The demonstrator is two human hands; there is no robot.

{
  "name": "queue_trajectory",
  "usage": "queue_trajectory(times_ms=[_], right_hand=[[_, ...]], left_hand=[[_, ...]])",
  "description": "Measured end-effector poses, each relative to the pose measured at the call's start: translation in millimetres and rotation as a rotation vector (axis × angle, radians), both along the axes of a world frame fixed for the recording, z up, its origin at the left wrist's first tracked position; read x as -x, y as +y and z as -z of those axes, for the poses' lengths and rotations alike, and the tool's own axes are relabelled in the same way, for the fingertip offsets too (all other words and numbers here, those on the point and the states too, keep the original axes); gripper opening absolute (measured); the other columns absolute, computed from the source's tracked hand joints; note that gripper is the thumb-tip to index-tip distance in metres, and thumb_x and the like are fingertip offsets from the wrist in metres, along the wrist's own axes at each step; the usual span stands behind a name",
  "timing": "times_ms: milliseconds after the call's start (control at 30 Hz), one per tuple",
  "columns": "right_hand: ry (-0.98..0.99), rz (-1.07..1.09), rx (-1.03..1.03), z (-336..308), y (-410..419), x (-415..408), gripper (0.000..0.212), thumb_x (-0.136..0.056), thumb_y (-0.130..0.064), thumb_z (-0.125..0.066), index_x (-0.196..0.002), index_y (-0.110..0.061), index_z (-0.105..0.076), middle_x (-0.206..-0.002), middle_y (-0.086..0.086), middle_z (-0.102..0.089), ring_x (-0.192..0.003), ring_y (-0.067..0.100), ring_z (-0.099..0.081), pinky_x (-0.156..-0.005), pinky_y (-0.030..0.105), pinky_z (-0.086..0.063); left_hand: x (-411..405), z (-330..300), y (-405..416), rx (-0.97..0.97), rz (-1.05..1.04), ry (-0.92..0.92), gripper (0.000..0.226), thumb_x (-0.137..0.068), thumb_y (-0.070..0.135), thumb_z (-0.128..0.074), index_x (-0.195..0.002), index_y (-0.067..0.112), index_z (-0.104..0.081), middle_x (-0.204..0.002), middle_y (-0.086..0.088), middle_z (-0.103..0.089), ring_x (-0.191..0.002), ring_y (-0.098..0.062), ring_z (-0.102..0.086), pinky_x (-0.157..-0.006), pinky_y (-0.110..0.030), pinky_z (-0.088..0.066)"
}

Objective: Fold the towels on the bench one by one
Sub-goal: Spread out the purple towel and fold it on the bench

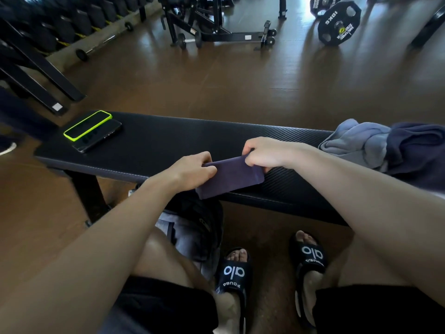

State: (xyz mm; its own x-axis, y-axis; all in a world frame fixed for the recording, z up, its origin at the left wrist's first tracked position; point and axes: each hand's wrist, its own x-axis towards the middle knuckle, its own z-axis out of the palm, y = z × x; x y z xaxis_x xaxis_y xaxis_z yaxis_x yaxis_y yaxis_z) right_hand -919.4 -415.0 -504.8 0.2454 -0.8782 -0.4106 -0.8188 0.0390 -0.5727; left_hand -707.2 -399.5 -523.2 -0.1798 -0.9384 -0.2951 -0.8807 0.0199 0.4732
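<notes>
Head cam: both arms stretched forward, left hand [192, 169] and right hand [265, 153] each pinched shut on an end of a folded purple towel [231, 177] at the bench [168, 138] edge.

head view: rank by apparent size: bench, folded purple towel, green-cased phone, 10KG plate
1. bench
2. folded purple towel
3–4. green-cased phone and 10KG plate: look about alike; the plate is farther off, so unranked.
</notes>
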Motion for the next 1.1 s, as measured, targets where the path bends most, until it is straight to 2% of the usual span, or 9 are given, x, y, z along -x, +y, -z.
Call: queue_trajectory(times_ms=[133, 300, 400, 500, 633, 767, 900, 1033, 1100], right_hand=[[0.006, -0.022, -0.007, -2.1, 4.6, 2.6, 0.042, -0.073, -0.004, -0.051, -0.111, 0.008, -0.065, -0.092, 0.02, -0.058, -0.075, 0.027, -0.059, -0.066, 0.036, -0.056], [0.02, -0.038, 0.027, -8.7, 9.2, 1.2, 0.033, -0.057, -0.008, -0.055, -0.087, 0.003, -0.063, -0.086, 0.009, -0.052, -0.074, 0.022, -0.048, -0.063, 0.034, -0.04], [0.047, -0.054, 0.065, -8.2, 9.8, -1.8, 0.046, -0.059, -0.006, -0.057, -0.103, 0.009, -0.059, -0.088, 0.004, -0.046, -0.08, 0.021, -0.041, -0.068, 0.036, -0.033], [0.042, -0.081, 0.083, -3.1, 7.2, -7.2, 0.061, -0.063, -0.003, -0.06, -0.124, -0.003, -0.058, -0.095, 0.004, -0.055, -0.087, 0.021, -0.053, -0.071, 0.035, -0.044], [0.078, -0.276, 0.078, -1.1, 6.3, -20.5, 0.101, -0.065, -0.017, -0.069, -0.155, -0.032, -0.026, -0.145, 0.002, -0.044, -0.127, 0.025, -0.049, -0.099, 0.045, -0.051], [0.098, -0.363, 0.177, 6.3, 0.7, -28.2, 0.062, -0.068, -0.029, -0.077, -0.126, -0.027, -0.055, -0.114, -0.001, -0.066, -0.098, 0.02, -0.063, -0.084, 0.042, -0.056], [0.113, -0.333, 0.348, 10.0, -6.5, -27.8, 0.033, -0.069, -0.021, -0.076, -0.1, -0.022, -0.064, -0.092, -0.002, -0.06, -0.085, 0.019, -0.061, -0.064, 0.032, -0.049], [0.096, -0.338, 0.504, 12.2, -9.3, -27.0, 0.028, -0.072, -0.017, -0.074, -0.099, -0.02, -0.067, -0.092, -0.002, -0.056, -0.084, 0.02, -0.058, -0.072, 0.041, -0.052], [0.086, -0.334, 0.542, 13.5, -10.7, -25.5, 0.026, -0.073, -0.017, -0.073, -0.098, -0.021, -0.065, -0.092, -0.003, -0.054, -0.083, 0.019, -0.055, -0.073, 0.042, -0.051]], left_hand=[[2.8, -4.3, 12.2, 0.03, 0.029, -0.009, 0.001, -0.09, 0.026, -0.053, -0.089, 0.025, -0.053, -0.089, 0.0, -0.065, -0.082, -0.018, -0.06, -0.066, -0.033, -0.044], [2.2, -11.3, 23.7, 0.061, 0.049, -0.004, 0.01, -0.085, 0.024, -0.062, -0.087, 0.029, -0.053, -0.088, 0.004, -0.064, -0.081, -0.016, -0.059, -0.065, -0.032, -0.041], [0.3, -17.3, 25.0, 0.108, 0.036, 0.035, 0.012, -0.082, 0.022, -0.065, -0.083, 0.027, -0.054, -0.084, 0.004, -0.061, -0.077, -0.015, -0.056, -0.063, -0.032, -0.04], [-5.9, -13.7, 25.5, 0.146, 0.022, 0.08, 0.015, -0.079, 0.019, -0.066, -0.079, 0.026, -0.053, -0.078, 0.005, -0.059, -0.072, -0.015, -0.053, -0.061, -0.031, -0.039], [-14.3, -6.4, 25.6, 0.286, 0.075, 0.122, 0.011, -0.078, 0.015, -0.064, -0.083, 0.019, -0.055, -0.079, 0.001, -0.062, -0.075, -0.018, -0.057, -0.064, -0.034, -0.046], [-17.1, -4.9, 19.0, 0.424, 0.216, 0.204, 0.02, -0.071, 0.012, -0.064, -0.085, 0.015, -0.05, -0.091, 0.0, -0.068, -0.085, -0.022, -0.061, -0.076, -0.04, -0.05], [-18.8, -0.7, 9.4, 0.518, 0.256, 0.177, 0.025, -0.069, 0.008, -0.068, -0.084, 0.013, -0.048, -0.096, -0.001, -0.067, -0.092, -0.017, -0.055, -0.082, -0.039, -0.047], [-23.3, 2.6, 2.0, 0.518, 0.3, 0.161, 0.025, -0.066, 0.03, -0.056, -0.085, 0.018, -0.045, -0.102, 0.002, -0.066, -0.11, -0.022, -0.054, -0.092, -0.044, -0.045], [-27.5, 2.8, 0.5, 0.453, 0.301, 0.209, 0.024, -0.069, 0.026, -0.058, -0.088, 0.019, -0.044, -0.098, 0.001, -0.066, -0.097, -0.021, -0.057, -0.084, -0.045, -0.048]])
